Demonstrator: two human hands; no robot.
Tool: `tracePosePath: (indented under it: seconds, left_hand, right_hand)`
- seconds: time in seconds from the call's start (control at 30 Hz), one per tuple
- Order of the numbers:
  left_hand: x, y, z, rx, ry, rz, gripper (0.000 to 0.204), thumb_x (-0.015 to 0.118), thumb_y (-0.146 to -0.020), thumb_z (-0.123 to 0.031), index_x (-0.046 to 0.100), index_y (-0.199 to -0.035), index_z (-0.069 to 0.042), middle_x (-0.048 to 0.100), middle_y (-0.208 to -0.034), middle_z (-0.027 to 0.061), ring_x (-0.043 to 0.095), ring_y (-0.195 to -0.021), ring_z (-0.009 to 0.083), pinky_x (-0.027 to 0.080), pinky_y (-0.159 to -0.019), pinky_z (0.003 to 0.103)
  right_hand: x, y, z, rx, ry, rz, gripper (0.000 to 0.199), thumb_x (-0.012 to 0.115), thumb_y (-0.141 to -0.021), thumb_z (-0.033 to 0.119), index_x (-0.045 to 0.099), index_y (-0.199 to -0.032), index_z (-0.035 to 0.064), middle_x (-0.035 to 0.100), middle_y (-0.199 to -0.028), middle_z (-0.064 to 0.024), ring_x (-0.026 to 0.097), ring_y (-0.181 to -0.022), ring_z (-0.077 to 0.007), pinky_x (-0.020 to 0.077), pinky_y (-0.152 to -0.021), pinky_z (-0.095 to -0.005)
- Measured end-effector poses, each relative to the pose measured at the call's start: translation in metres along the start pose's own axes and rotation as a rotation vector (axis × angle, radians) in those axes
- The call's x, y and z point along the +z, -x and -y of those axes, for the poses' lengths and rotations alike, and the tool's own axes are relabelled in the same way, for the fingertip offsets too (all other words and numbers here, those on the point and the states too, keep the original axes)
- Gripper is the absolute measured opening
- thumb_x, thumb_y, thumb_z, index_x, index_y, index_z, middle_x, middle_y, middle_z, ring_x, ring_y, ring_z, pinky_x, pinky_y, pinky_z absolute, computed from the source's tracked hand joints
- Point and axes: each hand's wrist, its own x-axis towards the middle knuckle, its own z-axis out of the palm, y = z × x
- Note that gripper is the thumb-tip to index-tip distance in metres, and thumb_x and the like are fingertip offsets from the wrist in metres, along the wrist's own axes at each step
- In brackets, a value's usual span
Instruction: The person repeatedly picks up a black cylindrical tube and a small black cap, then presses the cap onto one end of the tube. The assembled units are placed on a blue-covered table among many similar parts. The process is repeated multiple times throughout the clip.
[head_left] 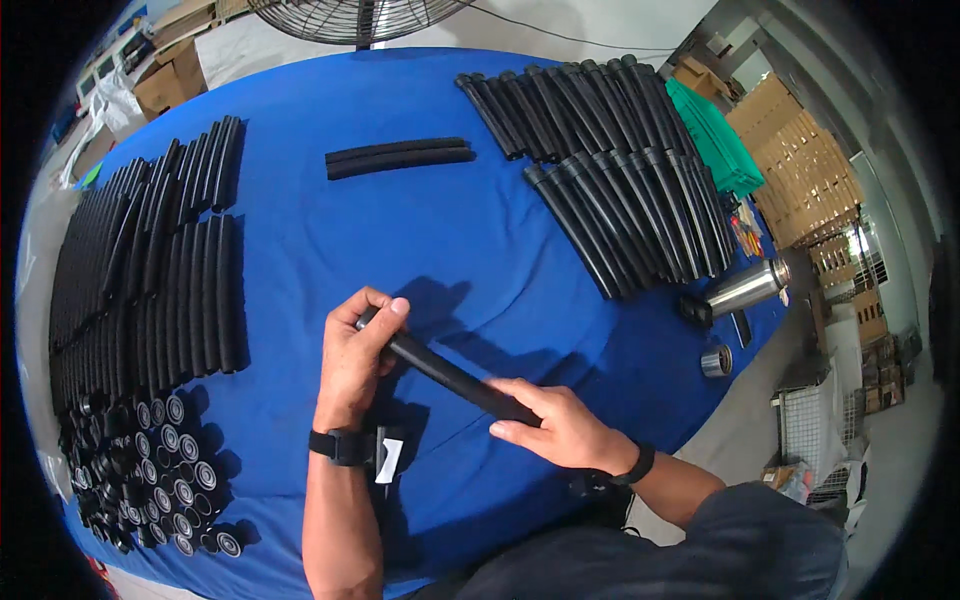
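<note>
I count two loose black tubes (400, 158) lying side by side at the far middle of the blue table (420, 240), and one black tube (450, 377) held between my hands. On the right lie two stacked rows of long black tubes (610, 160), too many and too overlapped for me to count. On the left are dense rows of shorter black tubes (150, 270), also beyond counting, and below them a heap of small black round caps (160, 470).

One steel flask (745, 290) lies on its side near the right edge, its cup (716, 361) standing apart; I cannot see inside either.

My left hand (355, 360) is curled around the tube's far end, thumb pressed on top. My right hand (560, 425) pinches the near end, fingers mostly extended along it, just above the cloth.
</note>
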Motion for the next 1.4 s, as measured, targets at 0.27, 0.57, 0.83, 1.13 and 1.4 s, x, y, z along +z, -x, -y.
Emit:
tracePosePath:
  seconds: [0.27, 0.57, 0.83, 1.13, 1.4]
  left_hand:
    - [0.003, -0.002, -0.001, 0.033, 0.067, -0.013, 0.019, 0.071, -0.096, -0.021, 0.063, -0.084, -0.008, 0.061, -0.071, -0.0001, 0.048, -0.05, 0.0043, 0.035, -0.043, 0.02]
    - [-0.002, -0.004, 0.007, 0.173, 0.167, 0.007, 0.017, 0.07, -0.097, -0.021, 0.064, -0.086, -0.009, 0.063, -0.073, -0.0006, 0.047, -0.053, 0.0037, 0.035, -0.045, 0.02]
    - [-0.001, -0.002, 0.003, 0.131, 0.1, -0.06, 0.018, 0.068, -0.099, -0.022, 0.062, -0.087, -0.01, 0.06, -0.075, -0.0009, 0.046, -0.058, 0.0043, 0.031, -0.048, 0.021]
    - [0.004, -0.006, 0.005, 0.101, 0.028, -0.107, 0.026, 0.068, -0.1, -0.025, 0.063, -0.08, -0.009, 0.059, -0.071, -0.0014, 0.043, -0.058, 0.0039, 0.031, -0.05, 0.023]
    - [0.002, -0.006, 0.002, 0.206, -0.019, -0.117, 0.031, 0.063, -0.102, -0.024, 0.06, -0.077, -0.007, 0.054, -0.072, -0.0014, 0.044, -0.066, 0.0072, 0.034, -0.062, 0.026]
  right_hand:
    - [-0.011, -0.002, 0.0, 0.155, -0.379, 0.183, 0.042, 0.063, -0.104, 0.023, 0.054, -0.14, 0.0044, 0.062, -0.087, -0.0045, 0.05, -0.052, -0.0048, 0.038, -0.043, -0.0201]
    - [-0.021, -0.004, 0.007, 0.273, -0.876, 0.39, 0.041, 0.063, -0.103, 0.021, 0.054, -0.136, -0.0004, 0.064, -0.087, -0.0065, 0.057, -0.055, -0.0085, 0.0428, -0.046, -0.0223]
    - [-0.007, -0.006, 0.007, 0.034, -0.152, 0.083, 0.045, 0.068, -0.101, 0.024, 0.053, -0.137, 0.0008, 0.061, -0.083, -0.0019, 0.055, -0.054, -0.0076, 0.0454, -0.048, -0.0229]
    - [-0.006, -0.013, -0.015, -0.325, 0.431, -0.14, 0.043, 0.065, -0.102, 0.027, 0.054, -0.135, 0.0015, 0.063, -0.078, -0.0023, 0.06, -0.059, -0.01, 0.048, -0.054, -0.0299]
    - [-0.003, -0.012, 0.005, 0.093, -0.236, 0.15, 0.059, 0.065, -0.102, 0.019, 0.039, -0.155, 0.0071, 0.051, -0.077, 0.0035, 0.043, -0.052, -0.0025, 0.0365, -0.045, -0.0205]
